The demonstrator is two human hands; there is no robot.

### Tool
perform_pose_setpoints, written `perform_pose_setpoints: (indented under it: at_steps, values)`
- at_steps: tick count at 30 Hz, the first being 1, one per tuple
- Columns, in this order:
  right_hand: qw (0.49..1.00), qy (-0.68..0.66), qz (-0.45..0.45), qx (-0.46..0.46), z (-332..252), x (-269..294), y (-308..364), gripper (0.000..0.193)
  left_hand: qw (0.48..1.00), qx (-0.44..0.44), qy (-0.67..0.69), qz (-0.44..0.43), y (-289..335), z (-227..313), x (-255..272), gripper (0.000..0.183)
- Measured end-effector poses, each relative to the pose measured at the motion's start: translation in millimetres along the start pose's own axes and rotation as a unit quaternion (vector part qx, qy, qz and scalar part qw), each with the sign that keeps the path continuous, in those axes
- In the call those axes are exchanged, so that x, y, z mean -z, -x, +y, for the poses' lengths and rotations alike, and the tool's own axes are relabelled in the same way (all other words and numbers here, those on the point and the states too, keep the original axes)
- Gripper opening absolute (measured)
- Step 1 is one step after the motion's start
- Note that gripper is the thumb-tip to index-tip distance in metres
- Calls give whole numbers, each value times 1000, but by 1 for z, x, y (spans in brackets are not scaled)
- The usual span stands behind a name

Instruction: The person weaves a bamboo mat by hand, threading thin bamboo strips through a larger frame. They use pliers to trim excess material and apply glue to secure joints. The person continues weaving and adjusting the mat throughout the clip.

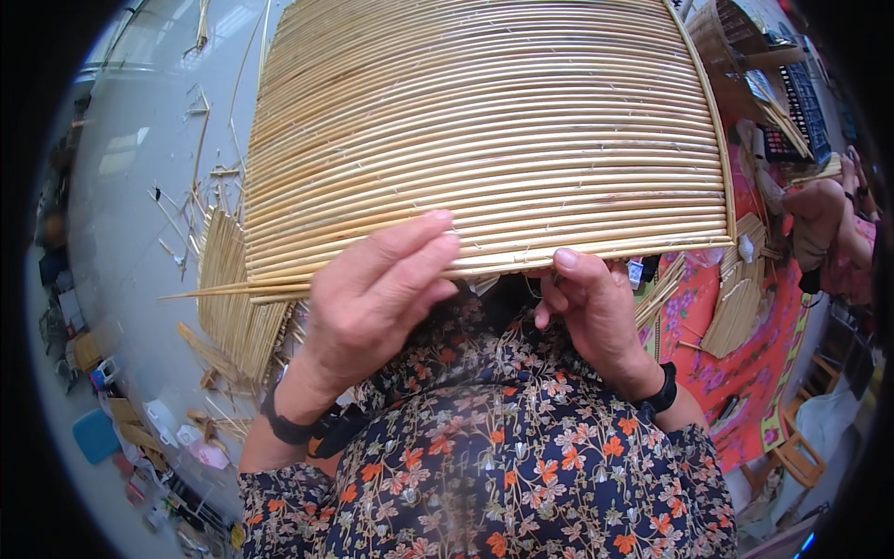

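A large mat of thin, straw-coloured reeds (484, 121) spans the upper middle, its rows tied with small stitches and its right side edged by a lengthwise reed. My left hand (377, 289) is closed round the near edge, fingers together over the top rows. Loose reed tips (214, 291) stick out to the left past that hand. At the near edge farther right, my right hand (596, 298) pinches the mat, thumb on top and the other fingers curled beneath. What lies under the mat between my hands is mostly hidden.
At left, a smaller reed panel (237, 307) and scattered reed scraps lie on the grey floor (130, 233). A red floral cloth (745, 410) with another reed piece (740, 298) is at right, beside a seated person (829, 219). A blue stool (95, 436) stands lower left.
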State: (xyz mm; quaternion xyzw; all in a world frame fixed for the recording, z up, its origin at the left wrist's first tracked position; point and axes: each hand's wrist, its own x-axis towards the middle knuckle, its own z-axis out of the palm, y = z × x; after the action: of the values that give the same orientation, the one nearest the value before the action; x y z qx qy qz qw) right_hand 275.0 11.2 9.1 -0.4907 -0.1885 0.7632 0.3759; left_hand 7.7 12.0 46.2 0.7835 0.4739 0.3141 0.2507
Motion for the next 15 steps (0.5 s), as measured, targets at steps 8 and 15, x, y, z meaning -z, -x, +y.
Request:
perform_pose_setpoints:
  at_steps: [8, 15]
  values:
    - [1000, 23, 4, -1, -5, -2, 3, 32, 996, 91, -13, -16, 9, -13, 35, 20]
    - [1000, 12, 1, 3, -8, -8, 7, 32, 993, 112, 12, -35, 4, -13, 34, 15]
